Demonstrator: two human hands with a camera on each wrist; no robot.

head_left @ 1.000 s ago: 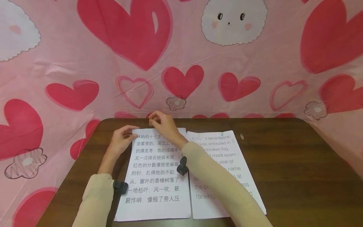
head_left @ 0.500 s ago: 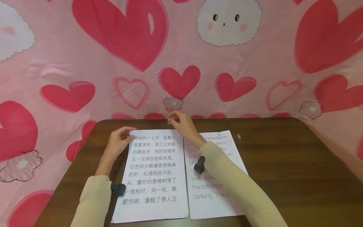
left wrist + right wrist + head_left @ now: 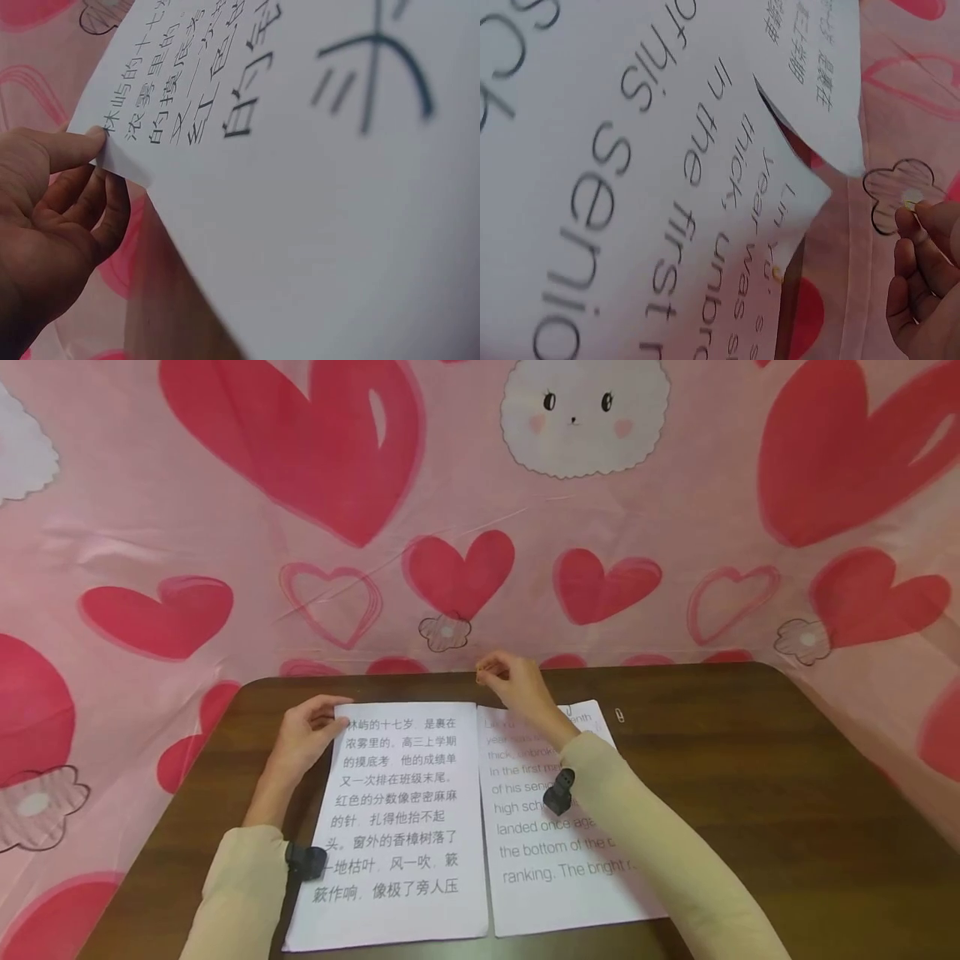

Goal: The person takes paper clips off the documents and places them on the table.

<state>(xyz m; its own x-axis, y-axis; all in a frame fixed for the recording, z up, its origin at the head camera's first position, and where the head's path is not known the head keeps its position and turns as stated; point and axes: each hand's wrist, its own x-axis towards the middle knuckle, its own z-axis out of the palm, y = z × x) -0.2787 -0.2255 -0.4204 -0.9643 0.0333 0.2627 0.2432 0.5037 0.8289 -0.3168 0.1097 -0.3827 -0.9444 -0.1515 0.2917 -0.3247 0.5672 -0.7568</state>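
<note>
Two stacks of printed paper lie side by side. My left hand (image 3: 303, 735) pinches the upper left corner of the Chinese-text paper (image 3: 397, 793); in the left wrist view the thumb lies on top of that paper (image 3: 300, 225) and the other fingers are below. My right hand (image 3: 521, 689) is above the far edge of the English-text paper (image 3: 555, 827), pinching a small yellow clip (image 3: 910, 204) between thumb and fingertip. Another yellow clip (image 3: 778, 274) sits on the English paper's top edge, and a clip (image 3: 569, 710) is farther right on it.
A pale paper clip (image 3: 619, 715) lies on the dark wooden table (image 3: 750, 810), right of the papers. Behind the table's far edge hangs a pink cloth (image 3: 630, 518) with red hearts. Small black cameras (image 3: 558, 792) are strapped at both wrists.
My right hand has moved right, from over the top of the Chinese paper to the top of the English paper, still pinching the clip. My left hand keeps its place at the corner.
</note>
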